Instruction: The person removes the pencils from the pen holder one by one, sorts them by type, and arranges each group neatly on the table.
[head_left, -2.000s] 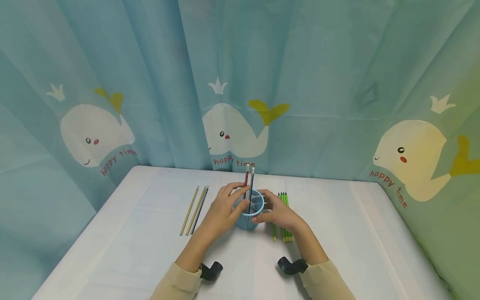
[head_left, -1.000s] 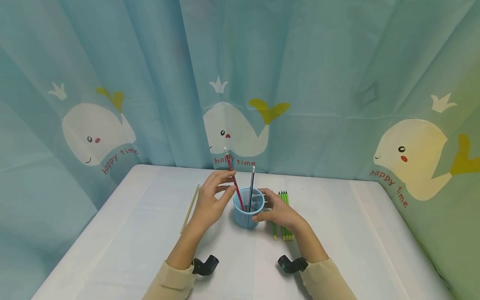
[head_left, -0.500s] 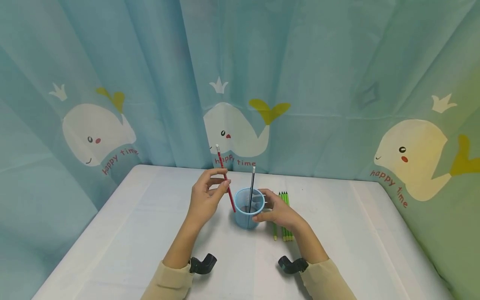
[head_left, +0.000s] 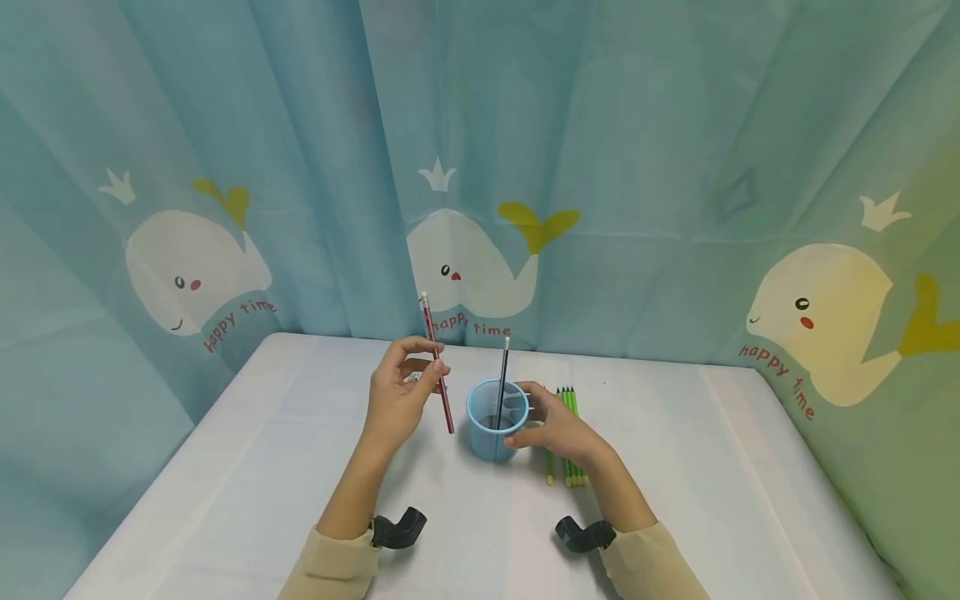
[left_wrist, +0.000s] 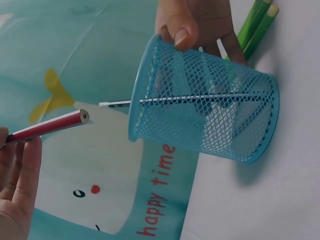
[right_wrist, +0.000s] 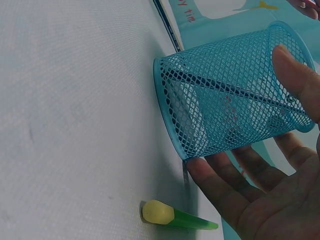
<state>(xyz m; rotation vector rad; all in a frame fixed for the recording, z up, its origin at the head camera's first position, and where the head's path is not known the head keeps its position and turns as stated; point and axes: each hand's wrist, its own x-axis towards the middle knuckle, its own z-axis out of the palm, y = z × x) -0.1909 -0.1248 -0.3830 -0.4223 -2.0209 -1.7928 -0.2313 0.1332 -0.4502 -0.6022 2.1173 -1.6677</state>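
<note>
My left hand pinches a red pencil between thumb and fingers, to the left of the cup. Its flat, unsharpened end points down, and the white eraser end is up. A light-blue mesh pencil cup stands upright on the table, with my right hand gripping its right side, thumb in front and fingers behind. Inside the cup leans one dark pencil, its white tip above the rim. Small white clips or prongs show at the rim beside my right fingers.
Several green pencils lie side by side behind the right wrist. More pencils lie on the left, mostly hidden by my left hand; their ends peek out. A whale-print curtain hangs along the far edge of the white table.
The red pencil has come up out of the cup in my left hand, which has moved left with it. My right hand has kept its hold on the cup.
</note>
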